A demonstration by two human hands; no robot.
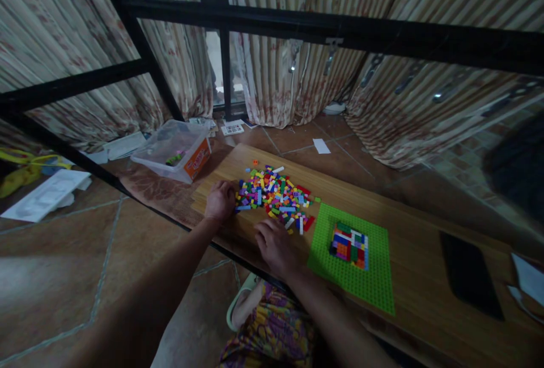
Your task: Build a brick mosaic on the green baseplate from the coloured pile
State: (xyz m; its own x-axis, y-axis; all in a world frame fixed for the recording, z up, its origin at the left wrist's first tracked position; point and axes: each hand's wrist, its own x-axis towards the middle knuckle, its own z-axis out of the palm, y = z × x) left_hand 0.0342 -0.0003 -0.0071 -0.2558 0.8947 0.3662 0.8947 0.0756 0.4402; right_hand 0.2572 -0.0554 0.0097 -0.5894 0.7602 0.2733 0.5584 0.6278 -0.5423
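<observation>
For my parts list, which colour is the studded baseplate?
The baseplate is bright green, best seen in the head view.

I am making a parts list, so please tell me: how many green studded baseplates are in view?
1. The green baseplate lies on the wooden tabletop, to the right of the loose bricks, and carries a block of joined bricks. Any other would be hidden.
</observation>
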